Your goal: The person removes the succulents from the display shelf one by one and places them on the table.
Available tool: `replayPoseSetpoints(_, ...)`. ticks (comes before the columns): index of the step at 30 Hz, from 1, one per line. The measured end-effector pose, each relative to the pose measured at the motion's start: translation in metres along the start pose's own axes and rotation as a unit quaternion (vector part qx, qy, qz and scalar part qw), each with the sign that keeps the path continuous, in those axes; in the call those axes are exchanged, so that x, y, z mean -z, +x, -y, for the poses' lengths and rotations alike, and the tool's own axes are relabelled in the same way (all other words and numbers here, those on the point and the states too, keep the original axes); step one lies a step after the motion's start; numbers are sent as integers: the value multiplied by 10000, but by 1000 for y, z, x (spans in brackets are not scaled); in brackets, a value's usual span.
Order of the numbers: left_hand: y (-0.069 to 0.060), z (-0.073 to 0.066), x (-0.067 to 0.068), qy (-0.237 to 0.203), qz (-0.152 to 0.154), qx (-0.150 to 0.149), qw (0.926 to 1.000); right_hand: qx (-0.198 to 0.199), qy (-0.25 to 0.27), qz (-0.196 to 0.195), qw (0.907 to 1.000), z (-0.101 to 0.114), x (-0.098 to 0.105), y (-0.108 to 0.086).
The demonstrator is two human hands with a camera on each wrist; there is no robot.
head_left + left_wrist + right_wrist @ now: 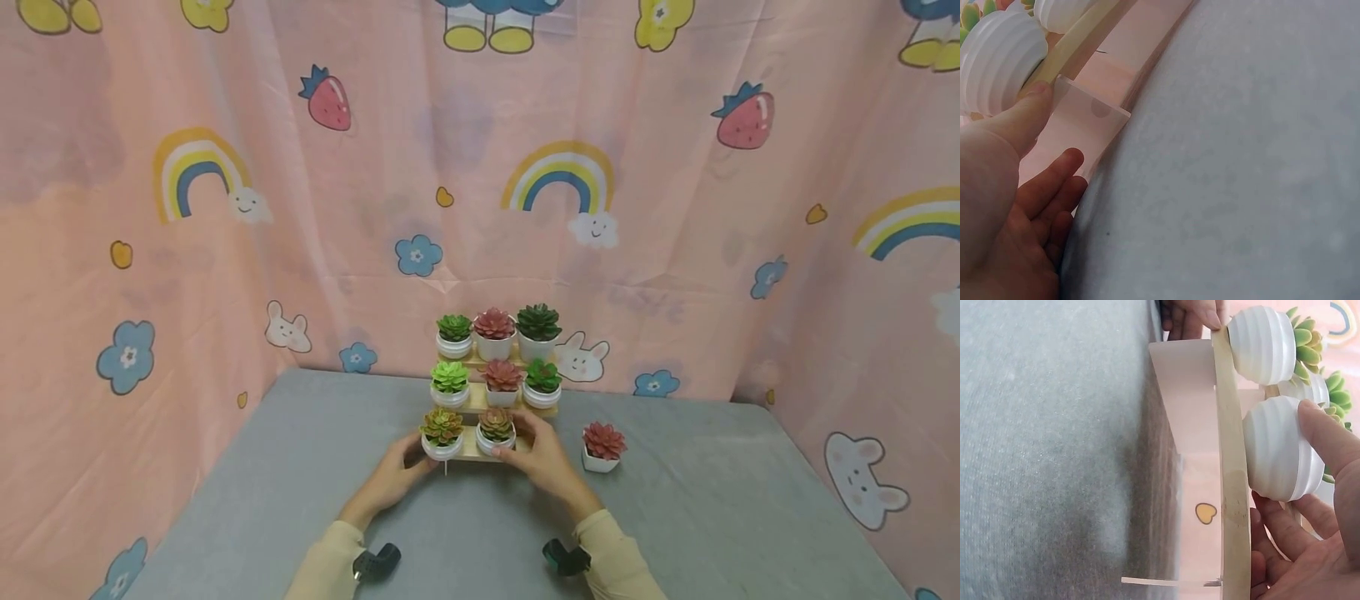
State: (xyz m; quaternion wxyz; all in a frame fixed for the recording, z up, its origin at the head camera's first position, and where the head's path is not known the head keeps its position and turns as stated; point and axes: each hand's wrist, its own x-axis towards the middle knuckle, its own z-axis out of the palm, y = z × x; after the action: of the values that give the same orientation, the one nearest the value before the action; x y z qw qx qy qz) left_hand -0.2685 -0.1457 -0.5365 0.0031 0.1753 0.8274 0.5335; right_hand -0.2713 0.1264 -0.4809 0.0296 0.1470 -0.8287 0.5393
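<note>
A tiered wooden display stand (468,451) bears rows of potted succulents. My right hand (547,459) grips the white ribbed pot of a brownish-green succulent (496,424) on the lowest board, thumb on one side and fingers on the other. In the right wrist view that white pot (1279,450) sits against the board. My left hand (395,477) holds the left end of the same board, beside another potted succulent (442,429). The left wrist view shows the thumb on the board's end and the other fingers curled near a pale support panel (1082,112).
A red succulent in a square white pot (603,447) stands apart on the grey table (712,500), right of the stand. The upper boards carry several green and reddish succulents (502,379). Behind the table hangs a pink patterned curtain (480,108).
</note>
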Motion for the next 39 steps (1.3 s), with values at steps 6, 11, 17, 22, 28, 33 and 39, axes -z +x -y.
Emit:
replayPoseSetpoints(6, -1, -1, 1, 64, 6, -32, 10000, 33, 158, 67, 9998, 2, 0, -2)
replayPoseSetpoints(11, -1, -1, 1, -7, -5, 32, 10000, 77, 304, 189, 9993, 3, 2, -3)
replayPoseSetpoints(17, -1, 1, 0, -23, -53, 121, 9999, 242, 332, 232, 9989, 3, 6, -6)
replayPoseSetpoints(22, -1, -1, -1, -97, -81, 194, 9997, 224, 295, 160, 9992, 3, 11, -12)
replayPoseSetpoints(28, 0, 0, -2, -116, -5, 112, 9999, 39, 148, -4, 9999, 6, 19, -20)
replayPoseSetpoints(33, 0, 1, -2, -106, 6, 120, 9999, -116, -90, -124, 9998, 7, 26, -26)
replayPoseSetpoints(39, 0, 2, -2, -79, -20, 133, 9999, -33, -403, -297, 9987, 9, 34, -32)
